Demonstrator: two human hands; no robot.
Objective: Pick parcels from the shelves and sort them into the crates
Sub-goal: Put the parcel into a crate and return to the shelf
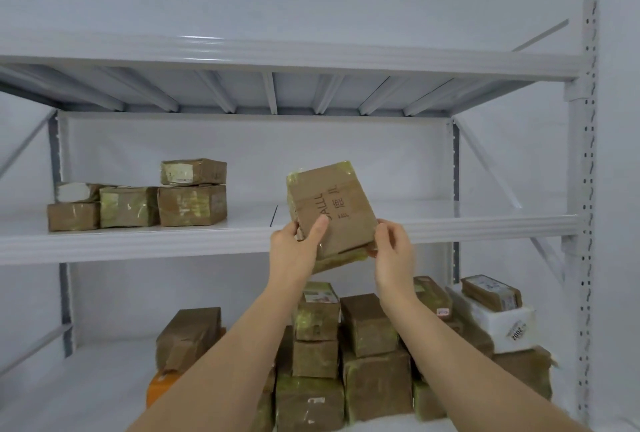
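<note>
While both hands are up in front of the shelving, the brown taped parcel [331, 209] sits between them, tilted, with its flat printed face turned toward the camera, held in the air just in front of the middle shelf [138, 241]. Left hand [294, 244] grips the parcel's lower left edge, thumb laid across the front face and fingers tucked behind. Right hand [393, 251] pinches the lower right corner, thumb in front and fingers curled around the back. So both are closed on it, neither spread wide.

Off to the left of the left hand, further back on that same shelf, there's a small group of taped boxes [138, 203], one of them stacked on top of another. Below both forearms, on the lower shelf, is a much bigger pile of brown parcels [367, 355], stacked a few high and pretty jumbled. To the right of the right forearm a white padded parcel [498, 327] lies with a flat brown packet [491, 291] on top of it. Under the left forearm an orange package [161, 388] pokes out. Upper shelf [311, 57] runs across above the hands.
</note>
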